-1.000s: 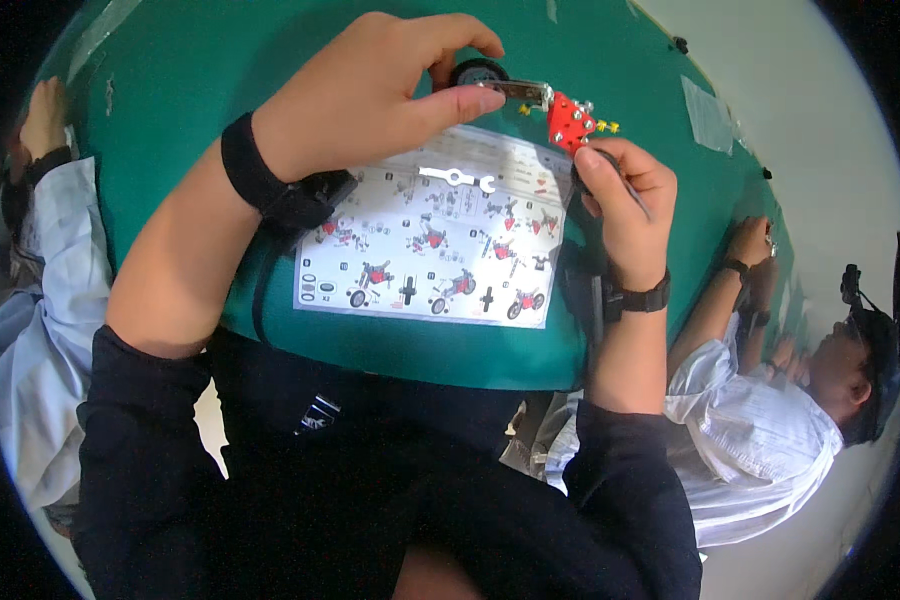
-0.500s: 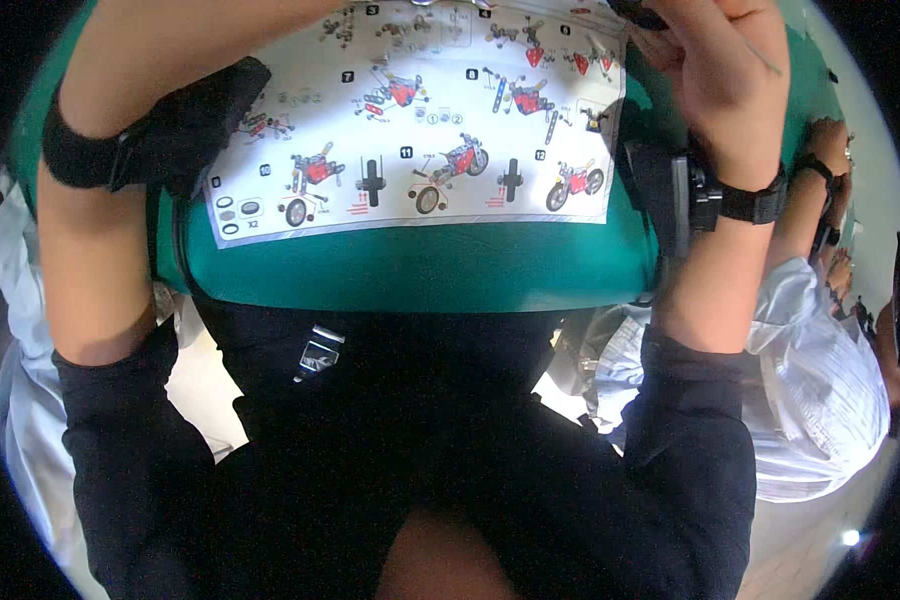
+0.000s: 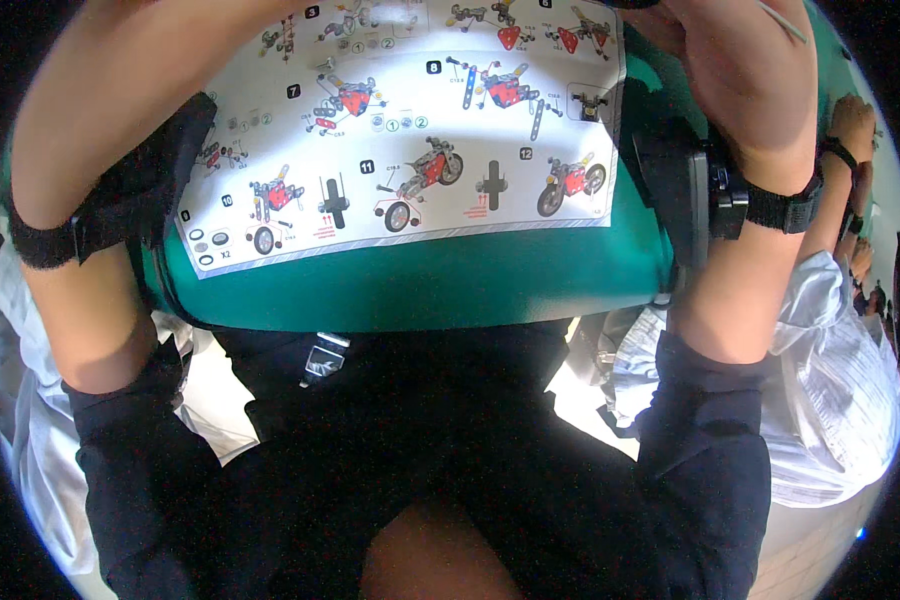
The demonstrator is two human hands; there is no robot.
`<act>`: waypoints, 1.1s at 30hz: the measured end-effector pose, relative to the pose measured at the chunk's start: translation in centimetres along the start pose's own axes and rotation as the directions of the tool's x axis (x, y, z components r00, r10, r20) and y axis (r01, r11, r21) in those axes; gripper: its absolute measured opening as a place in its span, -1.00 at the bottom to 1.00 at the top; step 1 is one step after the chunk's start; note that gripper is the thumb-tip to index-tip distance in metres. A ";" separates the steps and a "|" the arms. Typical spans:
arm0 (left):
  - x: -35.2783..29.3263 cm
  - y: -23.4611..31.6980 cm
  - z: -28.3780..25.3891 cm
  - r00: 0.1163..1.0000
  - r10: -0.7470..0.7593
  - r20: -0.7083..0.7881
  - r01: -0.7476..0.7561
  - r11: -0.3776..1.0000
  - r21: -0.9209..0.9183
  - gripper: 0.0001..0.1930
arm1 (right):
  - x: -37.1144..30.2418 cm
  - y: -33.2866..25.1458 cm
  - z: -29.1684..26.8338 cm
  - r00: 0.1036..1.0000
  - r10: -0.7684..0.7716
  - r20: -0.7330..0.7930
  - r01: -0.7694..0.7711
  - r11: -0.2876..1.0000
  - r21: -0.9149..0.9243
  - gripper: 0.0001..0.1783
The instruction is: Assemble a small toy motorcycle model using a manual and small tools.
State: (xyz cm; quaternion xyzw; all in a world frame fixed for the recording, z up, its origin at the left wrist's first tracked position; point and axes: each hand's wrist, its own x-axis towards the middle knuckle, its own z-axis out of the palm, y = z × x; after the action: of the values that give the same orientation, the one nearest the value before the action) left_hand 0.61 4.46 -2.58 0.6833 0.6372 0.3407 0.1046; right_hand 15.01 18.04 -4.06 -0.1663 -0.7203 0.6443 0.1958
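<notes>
A printed assembly sheet (image 3: 300,145) lies on a green tabletop, showing stepwise drawings of a red and grey toy motorcycle. My left forearm (image 3: 145,140) crosses the sheet's upper left corner, and its hand is beyond the top edge of the picture. My right hand (image 3: 735,75) is at the upper right, beside the sheet's right edge. Most of its fingers are cut off by the top edge. From that hand a thin pale rod (image 3: 782,22) sticks out; its kind cannot be made out. A dark object (image 3: 620,3) shows partly at the top edge beside this hand.
The green tabletop (image 3: 440,295) ends close to my body. Black straps with a dark device (image 3: 700,200) sit on my forearms. Another person's arm (image 3: 838,170) is at the far right. White plastic bags (image 3: 830,400) hang low on both sides.
The sheet looks larger and sits a little further left. Both of my forearms are further apart. My right hand has risen, with less of its fingers showing.
</notes>
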 end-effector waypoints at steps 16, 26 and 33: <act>-0.6 -1.5 -3.2 0.999 0.008 0.036 -0.007 1.000 -0.025 -0.61 | -0.9 -1.5 -0.8 0.983 0.153 0.097 -0.153 0.988 -0.013 -0.70; 0.0 -2.7 -2.6 0.964 0.220 -0.148 -0.237 0.965 -0.109 -0.63 | -0.5 -2.2 -0.9 0.974 0.178 0.138 -0.166 0.982 -0.092 -0.77; -0.3 -2.5 -2.9 0.976 0.181 -0.118 -0.184 0.983 -0.008 -0.62 | -0.8 -1.7 -1.1 0.961 0.184 0.205 -0.162 0.979 -0.122 -0.57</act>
State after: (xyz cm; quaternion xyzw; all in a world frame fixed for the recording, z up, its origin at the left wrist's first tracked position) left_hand -3.12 3.73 -1.91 0.7168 0.5735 0.3944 0.0419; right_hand 16.25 18.42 -2.32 -0.1680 -0.7525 0.6348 0.0508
